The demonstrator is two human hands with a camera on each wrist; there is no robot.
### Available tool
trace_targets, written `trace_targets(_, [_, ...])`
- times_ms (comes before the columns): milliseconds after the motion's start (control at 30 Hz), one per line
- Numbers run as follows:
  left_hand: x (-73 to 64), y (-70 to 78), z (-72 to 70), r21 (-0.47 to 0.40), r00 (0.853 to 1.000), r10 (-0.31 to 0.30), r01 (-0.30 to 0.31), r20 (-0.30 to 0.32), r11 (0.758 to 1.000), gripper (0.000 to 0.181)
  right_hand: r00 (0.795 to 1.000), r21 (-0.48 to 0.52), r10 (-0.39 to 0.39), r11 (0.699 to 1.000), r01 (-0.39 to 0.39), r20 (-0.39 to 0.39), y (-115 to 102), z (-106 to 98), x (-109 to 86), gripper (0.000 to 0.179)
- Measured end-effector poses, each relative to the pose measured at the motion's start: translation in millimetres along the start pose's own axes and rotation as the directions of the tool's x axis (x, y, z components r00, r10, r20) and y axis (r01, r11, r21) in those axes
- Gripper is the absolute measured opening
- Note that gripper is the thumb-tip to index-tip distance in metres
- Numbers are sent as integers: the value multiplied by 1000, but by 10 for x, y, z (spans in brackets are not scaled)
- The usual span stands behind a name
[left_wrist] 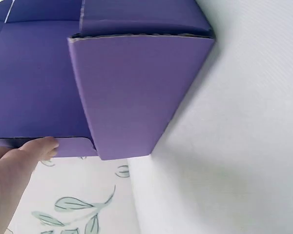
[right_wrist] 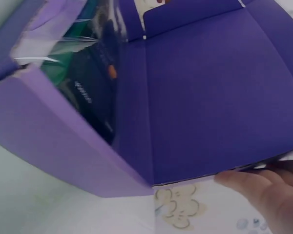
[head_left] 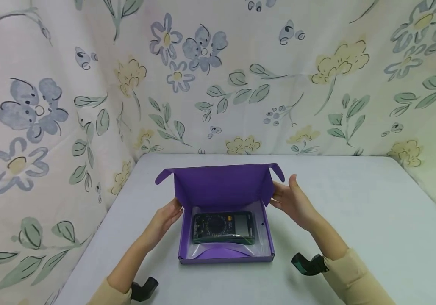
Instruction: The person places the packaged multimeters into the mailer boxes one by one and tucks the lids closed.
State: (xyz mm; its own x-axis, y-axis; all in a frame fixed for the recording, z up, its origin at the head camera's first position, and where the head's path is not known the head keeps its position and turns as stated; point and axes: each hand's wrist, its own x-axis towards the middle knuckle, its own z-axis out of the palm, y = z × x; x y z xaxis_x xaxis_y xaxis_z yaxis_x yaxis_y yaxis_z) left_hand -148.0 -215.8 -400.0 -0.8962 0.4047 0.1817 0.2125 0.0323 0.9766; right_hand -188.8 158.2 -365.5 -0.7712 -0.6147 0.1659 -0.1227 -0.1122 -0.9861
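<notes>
A purple cardboard box [head_left: 225, 261] lies in front of me with its lid [head_left: 221, 186] raised and side flaps folded. Inside is a dark multimeter [head_left: 218, 226] with a round dial and a grey display, under clear plastic film [head_left: 261, 231]. My left hand [head_left: 163, 220] touches the lid's left side; its fingertips lie along the lid's edge [left_wrist: 44, 146] in the left wrist view. At the lid's right side is my right hand [head_left: 292, 201], thumb pointing up and fingers extended against the side. In the right wrist view its fingertips [right_wrist: 229, 179] meet the lid's edge.
The box stands on a white table [head_left: 355, 212]. Behind and to the left hangs a flower-patterned cloth [head_left: 240, 84]. Black wrist-worn devices sit below each hand, a left one [head_left: 144, 289] and a right one [head_left: 309, 264].
</notes>
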Motion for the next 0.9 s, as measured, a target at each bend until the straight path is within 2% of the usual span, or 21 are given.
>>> trace_targets(167, [-32,0,17,151,1000,17,-20,22,988,65,998,13,-55,998,56,-23,85,21,-20,93])
trace_targets(233, [-31,-9,12,159,999,25,-29,29,987,64,996,18,-72,997,73,-43,116,27,-24,91])
trace_targets(333, [-27,-24,-25,74,996,37,-43,75,996,62,993,16,-92,996,93,-68,149,34,-31,89])
trace_targets(467, [-19,-18,-126,-84,989,28,-16,145,996,63,992,7,-99,995,100,-80,167,38,-51,88])
trace_targets(600, [1,40,-230,-176,981,-45,79,190,981,76,992,-1,-93,996,94,-85,161,46,-78,89])
trace_targets(733, [15,122,-269,-189,965,-122,168,233,968,89,992,18,-94,995,96,-86,152,37,-114,92])
trace_targets(800, [19,164,-272,-213,956,-134,192,261,958,90,994,38,-87,995,89,-63,139,23,-129,93])
trace_targets(900, [21,219,-288,-290,939,-136,232,316,929,86,997,46,-72,996,72,-7,104,2,-152,92])
